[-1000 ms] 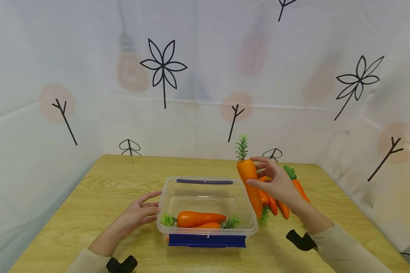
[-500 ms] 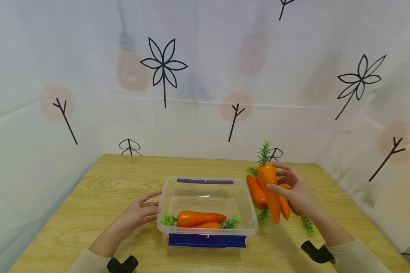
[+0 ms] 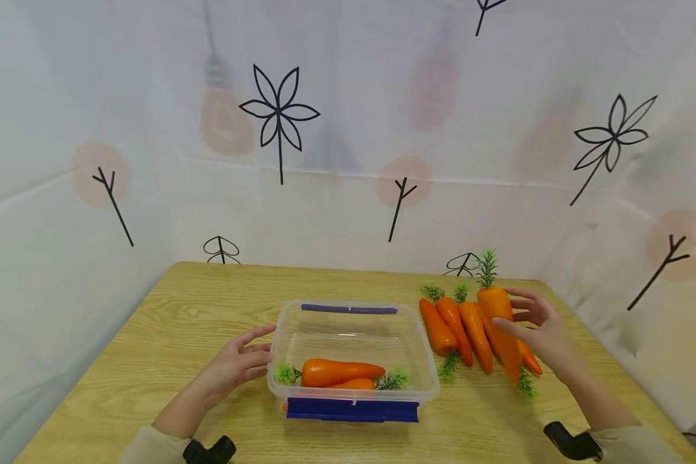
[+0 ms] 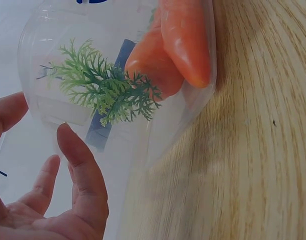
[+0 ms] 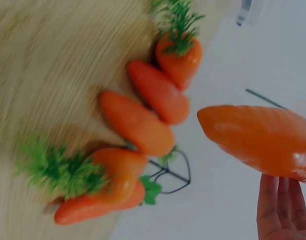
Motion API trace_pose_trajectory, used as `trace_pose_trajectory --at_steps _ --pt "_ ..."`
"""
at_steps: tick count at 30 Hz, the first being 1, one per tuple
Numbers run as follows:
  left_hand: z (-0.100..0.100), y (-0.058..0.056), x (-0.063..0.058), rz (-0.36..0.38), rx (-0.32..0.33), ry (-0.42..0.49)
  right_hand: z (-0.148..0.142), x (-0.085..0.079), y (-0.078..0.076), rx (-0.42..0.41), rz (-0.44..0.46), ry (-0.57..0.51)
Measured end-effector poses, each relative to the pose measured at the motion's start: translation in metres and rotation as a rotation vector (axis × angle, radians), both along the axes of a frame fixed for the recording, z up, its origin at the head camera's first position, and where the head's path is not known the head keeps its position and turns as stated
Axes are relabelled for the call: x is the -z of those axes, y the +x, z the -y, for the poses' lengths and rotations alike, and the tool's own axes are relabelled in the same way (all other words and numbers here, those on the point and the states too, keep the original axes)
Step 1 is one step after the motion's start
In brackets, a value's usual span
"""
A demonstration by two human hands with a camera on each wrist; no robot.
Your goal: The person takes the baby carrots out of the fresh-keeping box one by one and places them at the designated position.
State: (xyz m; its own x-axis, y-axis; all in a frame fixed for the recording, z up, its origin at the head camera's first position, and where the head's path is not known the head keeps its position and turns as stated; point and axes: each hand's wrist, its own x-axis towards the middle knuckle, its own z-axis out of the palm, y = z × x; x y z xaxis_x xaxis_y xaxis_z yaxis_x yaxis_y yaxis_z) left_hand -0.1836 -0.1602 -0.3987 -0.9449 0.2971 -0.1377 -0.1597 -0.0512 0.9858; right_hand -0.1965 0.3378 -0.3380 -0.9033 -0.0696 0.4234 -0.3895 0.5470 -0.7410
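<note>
A light wooden table (image 3: 180,335) fills the lower half of the head view, backed by a white fabric backdrop printed with black twigs and flowers (image 3: 278,122). At the lower centre of the frame stands a clear plastic storage box with blue clips (image 3: 352,351), its lid off. Inside it, along the near wall, lie two orange plastic carrots with green tufts (image 3: 339,372), side by side.

To the right of the box, in the lower right of the frame, a row of loose orange plastic carrots (image 3: 449,325) rests on the table, packed close together. Above their right end the right hand (image 3: 542,332) holds a large orange plastic carrot with a green leafy top (image 3: 499,322), leaves pointing up and tip down; the thumb and fingers pinch it from the side with the other fingers loosely spread. The right wrist view shows this carrot (image 5: 253,140) lifted clear of the ones lying below.

The left hand (image 3: 234,364) lies at the left wall of the box, fingers straight and relaxed, gripping nothing; the fingertips (image 4: 68,142) are just beside the clear wall, and whether they touch it cannot be told.
</note>
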Motion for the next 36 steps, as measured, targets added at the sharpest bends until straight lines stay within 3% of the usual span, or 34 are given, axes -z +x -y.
trace_pose_trajectory --at_steps 8,17,28,33,35,36 --pt "0.003 0.002 0.000 -0.002 -0.001 0.006 -0.033 0.004 -0.012 0.091 0.100 0.079" --pt "0.004 0.002 0.001 -0.009 0.008 0.009 -0.065 0.016 -0.029 0.158 0.163 0.083" --pt "0.005 0.003 -0.001 -0.027 0.030 0.022 -0.093 0.029 -0.052 0.158 0.259 0.162" --pt "0.005 0.001 0.000 -0.031 0.035 0.025 -0.131 0.063 -0.081 0.187 0.311 0.130" --pt "0.004 0.000 -0.001 -0.035 0.041 0.029 -0.139 0.070 -0.086 0.177 0.342 0.123" --pt "0.004 0.000 -0.001 -0.037 0.042 0.029 -0.132 0.065 -0.080 0.178 0.362 0.134"
